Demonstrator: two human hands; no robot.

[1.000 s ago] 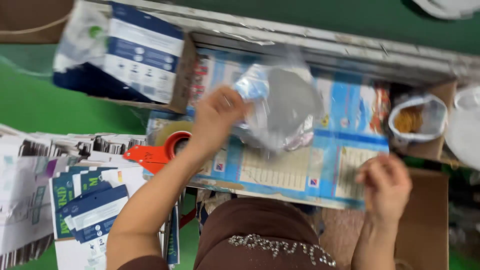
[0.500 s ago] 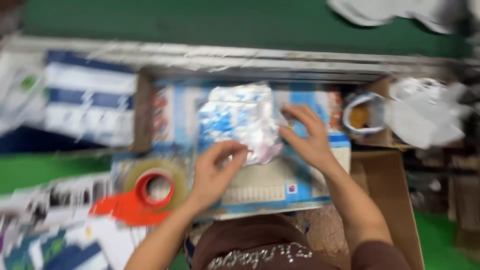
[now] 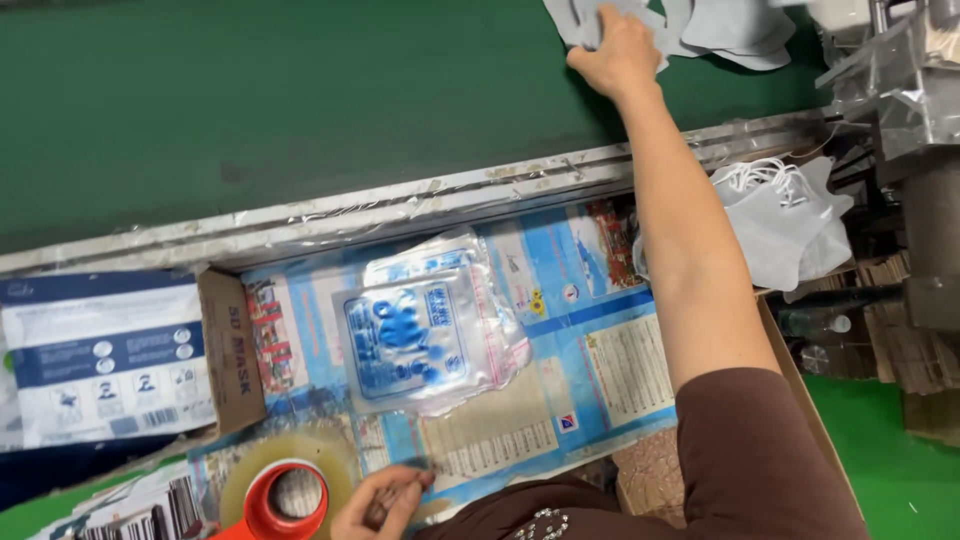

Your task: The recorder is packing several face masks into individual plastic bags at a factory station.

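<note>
The right hand (image 3: 618, 50) reaches far across the green belt (image 3: 300, 100) and closes its fingers on a grey mask (image 3: 590, 20) at the edge of a loose pile of masks (image 3: 720, 25). The clear printed pouches (image 3: 430, 330) lie stacked on the blue printed sheet (image 3: 600, 330) covering the tabletop, on the near side of the belt's metal rail. The left hand (image 3: 385, 500) rests loosely curled at the sheet's near edge, just beside the red-cored tape roll (image 3: 285, 495), gripping nothing visible. Left of the pouches sits a carton of packed masks (image 3: 110, 355).
</note>
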